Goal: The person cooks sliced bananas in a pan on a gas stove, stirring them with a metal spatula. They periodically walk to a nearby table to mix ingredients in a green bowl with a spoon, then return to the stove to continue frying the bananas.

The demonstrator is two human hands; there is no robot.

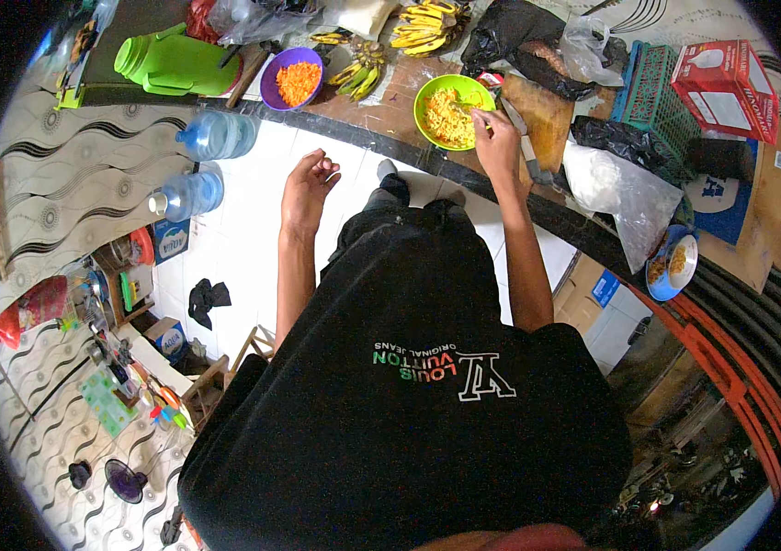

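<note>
A lime-green bowl point(422, 122) near the counter's front edge holds a yellow and orange shredded or chopped food mix point(447, 124). Over its right rim, my right hand point(499, 141) pinches what looks like a metal spoon or fork point(461, 106), its lower end in the food. My left hand point(309, 189) hovers in front of the counter with its fingers loosely curled and nothing in them. Farther left, a purple bowl point(268, 89) contains finely cut orange pieces, probably carrot. Just right of the green bowl, a knife point(527, 141) lies beside a wooden cutting board point(541, 113).
Bananas point(428, 29) and a black plastic bag point(501, 34) lie along the back. A green thermos jug point(187, 65) lies at left. To the right are a bag of white powder point(614, 182), a green basket point(663, 113) and a red box point(725, 89). Water jugs point(222, 136) lie below, left.
</note>
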